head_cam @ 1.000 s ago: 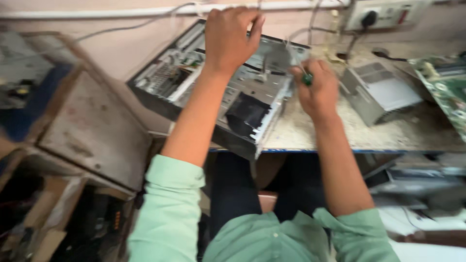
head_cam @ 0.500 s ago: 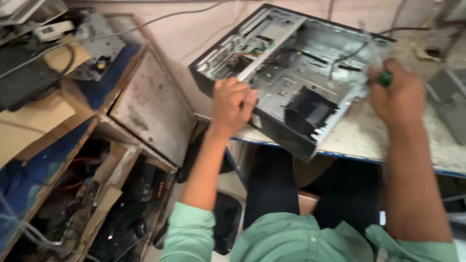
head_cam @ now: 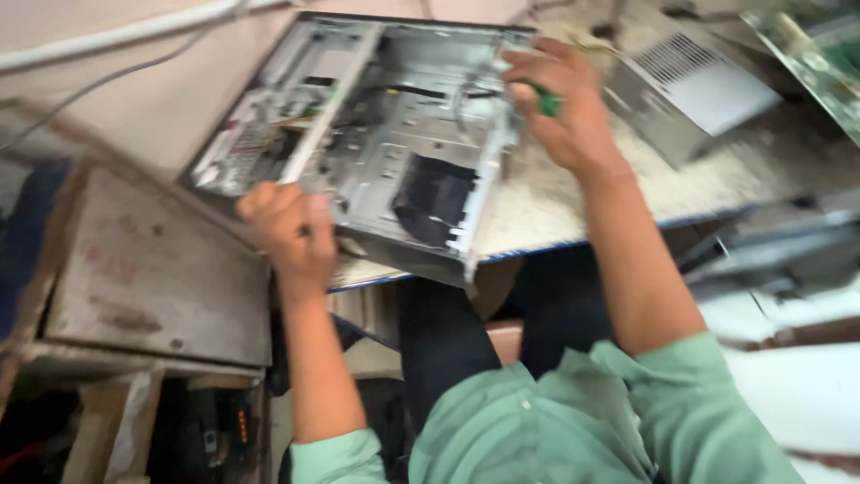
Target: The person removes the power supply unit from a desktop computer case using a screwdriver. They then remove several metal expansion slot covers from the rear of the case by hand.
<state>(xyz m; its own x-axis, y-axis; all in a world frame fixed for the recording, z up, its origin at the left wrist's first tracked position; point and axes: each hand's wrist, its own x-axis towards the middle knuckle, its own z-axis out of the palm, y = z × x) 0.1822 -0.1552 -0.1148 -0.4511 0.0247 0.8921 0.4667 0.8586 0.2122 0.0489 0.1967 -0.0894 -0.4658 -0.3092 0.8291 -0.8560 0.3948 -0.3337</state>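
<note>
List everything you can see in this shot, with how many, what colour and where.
computer case: one, grey metal, open, on the table, overhanging its near edge
screwdriver handle: one, green, in the right hand
power supply box: one, grey, right of the case
circuit board: one, green, top right corner
table: one, speckled pale top
metal box: one, worn grey, lower left
cable: one, white, along the wall
left hand: gripping the case's near corner
right hand: at the case's right edge

Your computer case (head_cam: 385, 134) is silver-grey with a black patch inside; your screwdriver handle (head_cam: 546, 100) is green, your sleeves (head_cam: 681, 403) pale green.
</note>
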